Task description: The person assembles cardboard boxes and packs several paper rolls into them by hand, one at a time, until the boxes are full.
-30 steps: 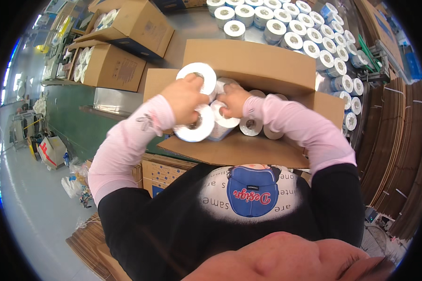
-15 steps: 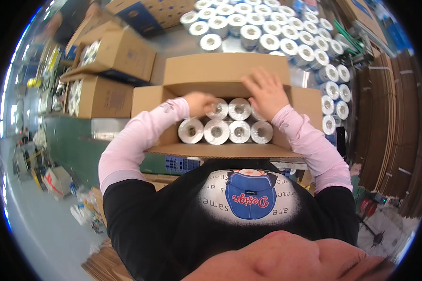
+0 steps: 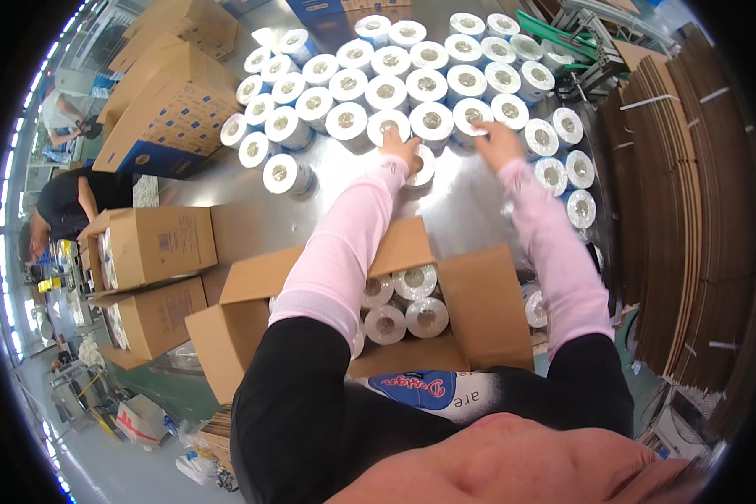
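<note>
Rolls [image 3: 386, 81] with white tops and bluish sides are standing clustered on the metal table [image 3: 328, 206], beyond the open carton [image 3: 487, 298]. Because they are standing nearly rim to rim, any sideways tug could be toppling neighbours; a shallow hold on a glossy wrapper could be letting 1 slip. The far flap [image 3: 407, 239], sticking up beside the left sleeve [image 3: 336, 252], could be snagging it. The left hand [image 3: 401, 149] is lying across 2 rolls with its fingers spread, fingertips over the farther core; whether it is gripping, nobody can tell. The right hand [image 3: 502, 144] is holding thumb and fingers apart beside another roll [image 3: 472, 107], contact being unclear.
</note>
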A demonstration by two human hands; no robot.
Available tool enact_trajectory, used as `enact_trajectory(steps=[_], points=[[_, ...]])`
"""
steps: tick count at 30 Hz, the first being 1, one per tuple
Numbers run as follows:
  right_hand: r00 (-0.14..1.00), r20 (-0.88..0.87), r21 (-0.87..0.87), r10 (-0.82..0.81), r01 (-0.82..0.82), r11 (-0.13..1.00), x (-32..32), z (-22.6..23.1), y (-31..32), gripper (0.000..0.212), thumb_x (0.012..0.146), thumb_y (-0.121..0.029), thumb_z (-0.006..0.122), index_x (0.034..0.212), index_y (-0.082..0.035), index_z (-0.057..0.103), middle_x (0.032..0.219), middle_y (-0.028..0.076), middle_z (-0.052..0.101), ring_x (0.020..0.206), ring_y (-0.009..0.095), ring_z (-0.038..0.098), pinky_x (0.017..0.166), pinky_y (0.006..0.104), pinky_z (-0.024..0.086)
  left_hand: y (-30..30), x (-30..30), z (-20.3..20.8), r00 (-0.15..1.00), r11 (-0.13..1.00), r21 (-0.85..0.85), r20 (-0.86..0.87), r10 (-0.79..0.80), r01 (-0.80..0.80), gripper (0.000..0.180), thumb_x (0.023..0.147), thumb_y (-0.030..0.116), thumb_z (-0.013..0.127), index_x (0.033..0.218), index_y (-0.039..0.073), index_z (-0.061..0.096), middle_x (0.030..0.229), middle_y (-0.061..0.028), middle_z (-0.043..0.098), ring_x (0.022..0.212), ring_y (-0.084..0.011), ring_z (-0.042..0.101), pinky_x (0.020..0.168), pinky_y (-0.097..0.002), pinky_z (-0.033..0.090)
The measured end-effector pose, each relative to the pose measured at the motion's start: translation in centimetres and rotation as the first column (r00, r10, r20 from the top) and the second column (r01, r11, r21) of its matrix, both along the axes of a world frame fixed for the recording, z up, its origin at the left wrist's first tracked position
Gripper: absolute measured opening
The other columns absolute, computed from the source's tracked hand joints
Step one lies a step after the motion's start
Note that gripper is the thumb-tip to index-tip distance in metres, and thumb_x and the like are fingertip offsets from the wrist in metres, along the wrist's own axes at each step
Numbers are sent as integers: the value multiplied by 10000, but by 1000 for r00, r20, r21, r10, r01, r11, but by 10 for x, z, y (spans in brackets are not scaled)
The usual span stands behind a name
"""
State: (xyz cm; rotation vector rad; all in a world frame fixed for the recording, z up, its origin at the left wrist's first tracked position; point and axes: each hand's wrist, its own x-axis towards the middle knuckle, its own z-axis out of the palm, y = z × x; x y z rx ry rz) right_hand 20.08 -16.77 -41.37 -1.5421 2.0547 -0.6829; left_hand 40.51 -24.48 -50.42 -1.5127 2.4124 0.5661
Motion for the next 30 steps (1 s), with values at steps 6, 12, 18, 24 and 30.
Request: enact_trajectory(steps=[6, 12, 18, 24, 30], points=[[880, -474, 506, 24, 249, 826, -54, -103, -97, 769, 760, -668, 550, 1423, -332, 355, 1453, 134, 383, 1363, 346, 318, 1069, 578, 235, -18, 9, 2, 995, 999, 31, 99, 3, -6, 489, 715, 369, 727, 1161, 204, 613, 1263, -182, 488, 1184, -363, 459, 1001, -422, 414], [895, -414, 515, 165, 81, 853, -13, -82, -39, 656, 754, -622, 583, 1290, -249, 530, 1319, 167, 498, 1288, 332, 408, 1031, 533, 299, -1, 37, 24, 996, 996, 67, 68, 59, -63, 480, 684, 406, 711, 1092, 165, 641, 1083, -164, 623, 1051, -326, 580, 922, -385, 476], [949, -257, 325, 183, -94, 941, 15, -94, 73, 452, 800, -388, 645, 1181, -146, 618, 1142, 169, 598, 1141, 301, 531, 956, 427, 394, 12, 155, 80, 284, 865, 461, -817, 501, -200, 245, 779, 125, 691, 987, 17, 616, 908, -74, 665, 837, -134, 626, 772, -265, 500], [152, 983, -92, 107, -103, 990, -51, -10, 49, 386, 933, -220, 510, 1267, -27, 500, 1192, 120, 601, 1069, 250, 597, 923, 365, 491, 165, 270, 271, 459, 951, 307, -849, 260, 28, 602, 832, 322, 650, 1317, 93, 374, 1339, -176, 353, 1236, -277, 334, 1027, -336, 316], [169, 396, -164, 902, -954, 251, 210, 148, 126, 478, 723, -294, 644, 1159, -96, 637, 1084, 171, 630, 999, 318, 612, 856, 461, 493, 271, 353, 283, 917, 990, 74, -390, -83, 121, 348, 614, 133, 706, 948, 83, 621, 947, -111, 584, 942, -296, 550, 826, -396, 461]])
